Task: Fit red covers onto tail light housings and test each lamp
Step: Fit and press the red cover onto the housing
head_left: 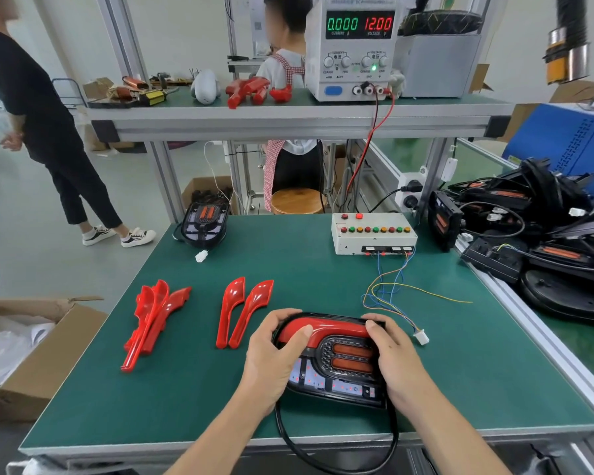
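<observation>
A black tail light housing [340, 382] lies on the green mat near the front edge, with a curved red cover [333, 326] seated along its top. My left hand [275, 351] grips the housing's left end, thumb pressing on the cover. My right hand [391, 354] grips the right end, fingers curled over the cover's right tip. Two loose red covers [242, 311] lie just left of the housing, and a stack of red covers [151, 320] lies further left. The white connector [421, 337] of the tester wires lies loose at the right.
A button test box [374, 233] stands at the back of the mat, under a power supply [354, 46] reading 12.00 V. Another housing [204, 222] sits back left. A pile of black housings [546, 234] fills the right side. A cardboard box [31, 354] stands left. Two people are behind.
</observation>
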Demonstrator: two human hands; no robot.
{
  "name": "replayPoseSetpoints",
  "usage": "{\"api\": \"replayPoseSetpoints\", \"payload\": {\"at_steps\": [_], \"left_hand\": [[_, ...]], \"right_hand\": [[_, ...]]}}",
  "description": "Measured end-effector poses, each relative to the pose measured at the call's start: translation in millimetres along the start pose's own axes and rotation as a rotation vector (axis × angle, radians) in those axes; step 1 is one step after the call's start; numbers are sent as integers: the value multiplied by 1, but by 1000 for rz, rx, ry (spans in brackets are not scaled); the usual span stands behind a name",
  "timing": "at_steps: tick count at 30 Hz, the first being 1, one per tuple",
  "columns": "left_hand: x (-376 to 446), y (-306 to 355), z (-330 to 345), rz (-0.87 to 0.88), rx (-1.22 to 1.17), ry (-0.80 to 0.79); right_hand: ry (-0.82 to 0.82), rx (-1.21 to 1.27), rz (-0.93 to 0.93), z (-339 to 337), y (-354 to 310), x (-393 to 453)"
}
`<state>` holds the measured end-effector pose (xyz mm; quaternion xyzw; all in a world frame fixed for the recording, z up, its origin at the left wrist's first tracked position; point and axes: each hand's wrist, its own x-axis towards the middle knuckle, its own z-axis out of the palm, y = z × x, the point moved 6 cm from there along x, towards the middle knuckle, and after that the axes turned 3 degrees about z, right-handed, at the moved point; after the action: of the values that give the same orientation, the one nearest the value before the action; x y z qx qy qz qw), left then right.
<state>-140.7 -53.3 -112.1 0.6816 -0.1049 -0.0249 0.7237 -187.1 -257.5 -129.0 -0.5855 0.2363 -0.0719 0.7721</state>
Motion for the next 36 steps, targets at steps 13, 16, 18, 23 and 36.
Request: {"api": "replayPoseSetpoints", "payload": {"at_steps": [13,16,18,23,36], "left_hand": [[4,0,-1,-195,-73,-92],[9,-5,-3,-251,-45,-41],[10,-6,-4,-265,-59,-12],[9,-5,-5,-197,13,29],[12,10,0,-12,208,-11]], "right_hand": [[-49,-25,-9,5,-5,-2],[-60,-33,5,7,-5,-3],[-68,-37,7,8,-7,-5],[-46,-32,2,9,-8,-6],[-40,-384,-140,-1,-21,-3]]}}
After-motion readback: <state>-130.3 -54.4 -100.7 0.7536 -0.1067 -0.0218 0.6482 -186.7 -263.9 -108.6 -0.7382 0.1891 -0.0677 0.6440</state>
